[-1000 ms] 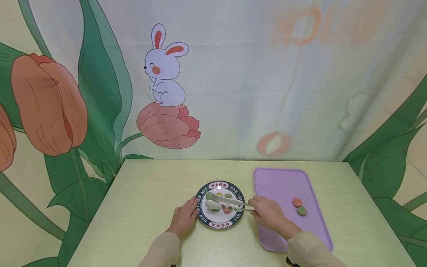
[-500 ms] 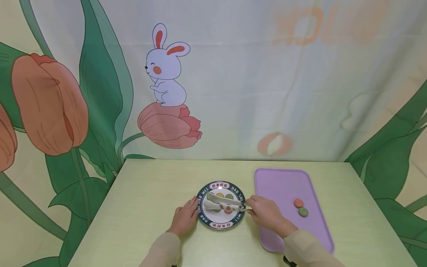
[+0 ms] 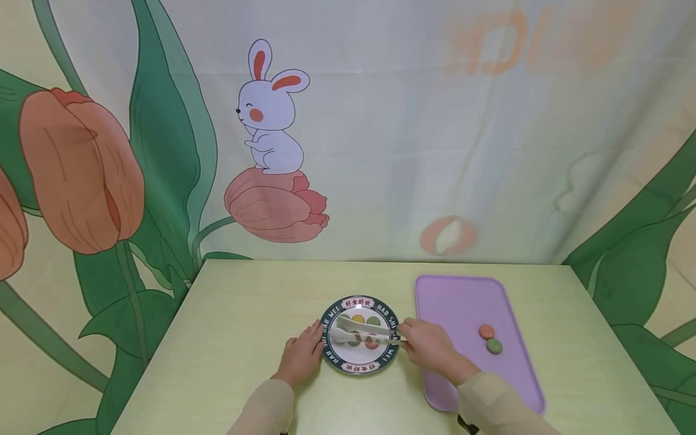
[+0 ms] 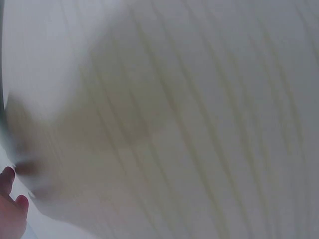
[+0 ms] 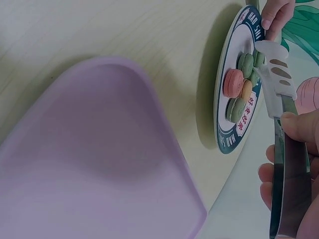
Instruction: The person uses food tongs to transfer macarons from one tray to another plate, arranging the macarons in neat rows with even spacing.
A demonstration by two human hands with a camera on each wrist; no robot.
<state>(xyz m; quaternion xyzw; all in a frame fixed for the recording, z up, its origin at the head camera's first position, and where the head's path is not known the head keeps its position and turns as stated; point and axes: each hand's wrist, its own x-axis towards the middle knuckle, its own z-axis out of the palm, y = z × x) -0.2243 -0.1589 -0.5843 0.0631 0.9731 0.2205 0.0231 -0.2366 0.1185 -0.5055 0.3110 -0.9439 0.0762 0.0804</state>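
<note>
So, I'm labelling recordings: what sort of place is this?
Probably an indoor play or filming corner: a pale, creased fabric backdrop with a white cartoon rabbit and orange tulips hangs behind a light yellow-green rectangular table, and a round, dark-rimmed white plate holds green, pink and yellow macaron-like discs.

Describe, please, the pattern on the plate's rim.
Dark blue rim, white letters, red characters on pale panels; shows best in the head view.

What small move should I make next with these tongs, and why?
Probably lift the tongs straight up: they stand open over the macarons on the plate, so dragging sideways might nudge one, and two more macarons lie on the purple tray.
</note>
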